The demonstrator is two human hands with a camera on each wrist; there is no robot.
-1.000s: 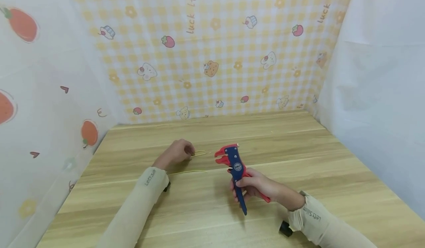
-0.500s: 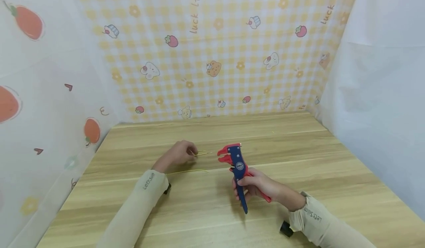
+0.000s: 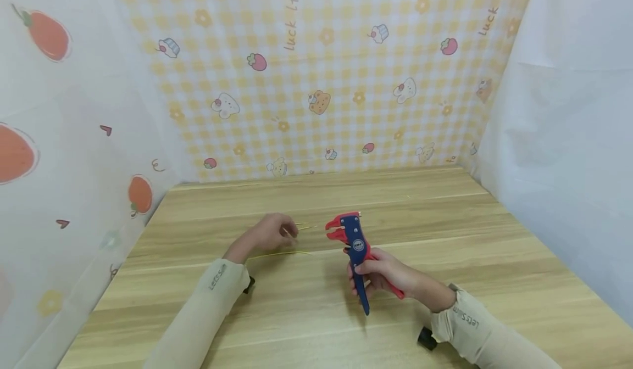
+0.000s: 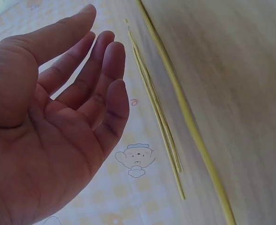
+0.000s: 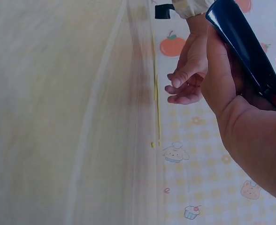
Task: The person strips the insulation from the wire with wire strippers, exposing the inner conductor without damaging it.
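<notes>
Several thin, yellow, flexible wires [image 4: 155, 101] lie close together on the pale wood-grain counter [image 3: 296, 314], left of its middle and well back from the front edge. One separate yellow wire [image 4: 189, 117] runs nearer the front edge, passing behind the left cuff in the head view.

The left hand [image 3: 269, 231] is beside the group, its fingers loosely bent, thumb apart, holding nothing. The right hand [image 3: 388, 277] has its fingers wrapped round the handles of a dark-blue and red wire stripper [image 3: 357, 245], whose red jaws stand parted, empty and facing left.

The step in hand looks like handling wires beside the raised tool; lifting one would call for a narrow pinch. The wires' closeness could make it hard to take only one. A tiny yellow scrap [image 5: 152, 145] lies apart from them. Yellow-and-white checked cloth [image 3: 336, 127] rises behind the counter's back edge, and white cloth [image 3: 559, 138] beside its right edge.
</notes>
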